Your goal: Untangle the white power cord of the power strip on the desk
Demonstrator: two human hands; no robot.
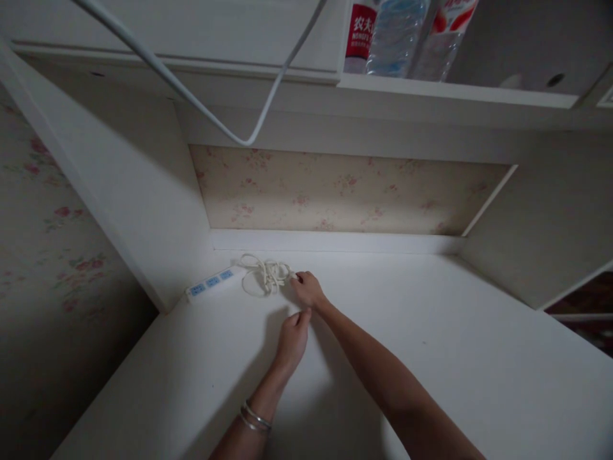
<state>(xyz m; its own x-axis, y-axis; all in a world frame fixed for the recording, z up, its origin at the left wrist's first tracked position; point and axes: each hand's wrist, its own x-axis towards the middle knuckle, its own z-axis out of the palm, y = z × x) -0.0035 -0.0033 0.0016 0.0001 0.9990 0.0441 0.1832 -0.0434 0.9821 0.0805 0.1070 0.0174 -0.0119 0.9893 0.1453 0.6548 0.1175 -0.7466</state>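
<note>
A white power strip (212,285) with blue socket faces lies at the back left of the white desk (383,326). Beside it is its off-white power cord (269,276), looped in a loose bundle. My right hand (308,289) is closed at the right end of that bundle, with the cord's end at its fingertips; the plug itself is not clearly visible. Just in front of it, my left hand (293,337) is held with curled fingers and the thumb pressed against them, close to the right wrist. Whatever it may hold is hidden.
A grey-white cable (246,142) hangs in a loop from above. Overhead, a shelf (460,91) carries several plastic bottles (397,35). Side panels (119,172) stand left and right of the desk, with a floral wall (335,191) behind.
</note>
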